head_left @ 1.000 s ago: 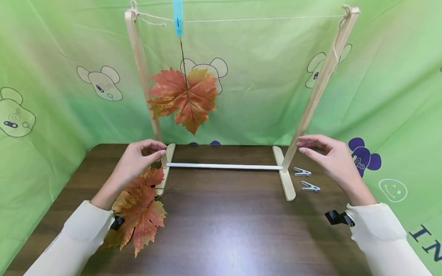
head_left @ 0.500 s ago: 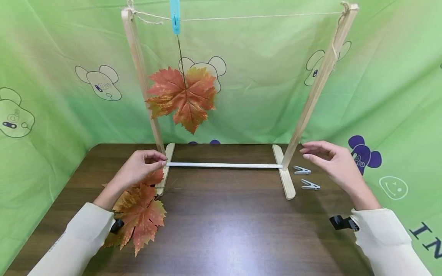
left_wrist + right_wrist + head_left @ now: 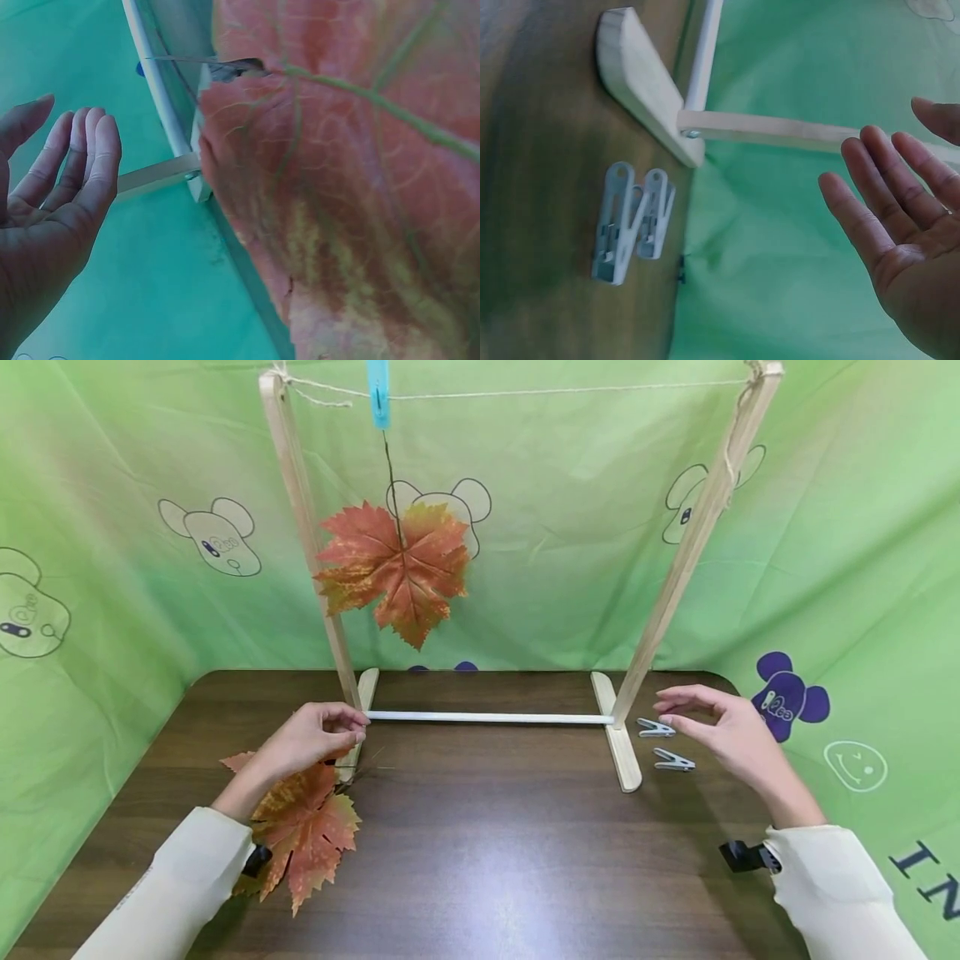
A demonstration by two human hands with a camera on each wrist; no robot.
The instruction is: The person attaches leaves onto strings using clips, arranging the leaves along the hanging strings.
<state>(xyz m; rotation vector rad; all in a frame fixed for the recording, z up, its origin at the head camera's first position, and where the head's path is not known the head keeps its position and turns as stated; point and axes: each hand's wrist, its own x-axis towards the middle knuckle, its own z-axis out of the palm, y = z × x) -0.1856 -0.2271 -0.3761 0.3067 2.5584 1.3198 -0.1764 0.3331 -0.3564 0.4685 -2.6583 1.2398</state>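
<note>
In the head view my left hand (image 3: 318,739) hovers over the orange-red artificial leaves (image 3: 311,835) lying at the table's left side. Its fingers are loosely bent, and the left wrist view shows nothing in the palm, with a leaf (image 3: 360,180) close beside it. To the right, my right hand (image 3: 716,727) is held near two grey-blue clothespins (image 3: 673,761) on the table. The right wrist view shows its relaxed fingers (image 3: 859,225) apart from both clothespins (image 3: 615,225). Another leaf (image 3: 405,568) hangs by its stem from a blue clothespin (image 3: 379,397) on the string.
A wooden frame stands at the table's back, with a left post (image 3: 303,510), a right post (image 3: 693,552), a white crossbar (image 3: 487,718) and a string (image 3: 570,391) between the tops. Behind it hangs a green cloth (image 3: 555,585) with printed cartoon heads.
Both hands have come down toward the table, the left one also slightly rightward over the leaves. The right hand has moved away from the right post. The view has shifted slightly.
</note>
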